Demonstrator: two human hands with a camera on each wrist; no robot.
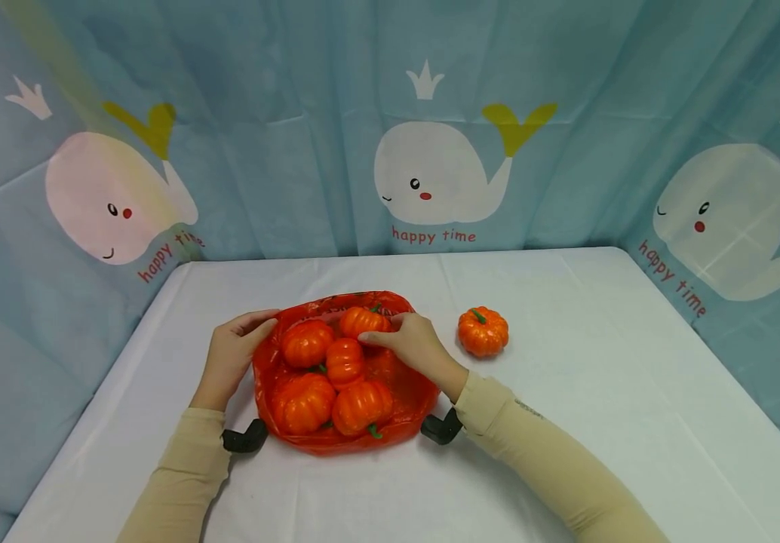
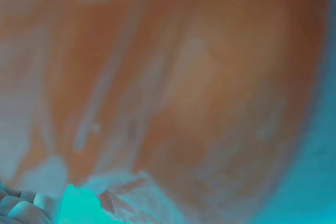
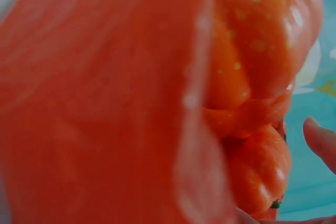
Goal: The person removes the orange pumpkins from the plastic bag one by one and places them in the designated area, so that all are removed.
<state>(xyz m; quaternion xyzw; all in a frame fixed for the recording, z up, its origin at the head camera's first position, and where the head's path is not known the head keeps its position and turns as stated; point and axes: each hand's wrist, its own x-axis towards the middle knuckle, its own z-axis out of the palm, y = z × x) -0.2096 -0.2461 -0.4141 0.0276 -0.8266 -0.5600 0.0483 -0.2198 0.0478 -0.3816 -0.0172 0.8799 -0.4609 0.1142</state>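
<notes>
The left hand [image 1: 230, 351] pinches the rim of a red plastic bag [image 1: 409, 378], lower centre; the right hand [image 1: 420, 347], thumb apart, is among five glossy, ribbed orange pumpkins [image 1: 305, 405] inside, grip unclear. Probably bagging; next seems to call for the lone green-stemmed orange pumpkin [image 1: 483, 335], right of centre.

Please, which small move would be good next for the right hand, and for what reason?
Perhaps the right hand should close securely round the rear pumpkin in the red bag: this hand is already beside that pumpkin, other pumpkins crowd near it, and the left hand is at the bag's rim, where it could steady it.
</notes>
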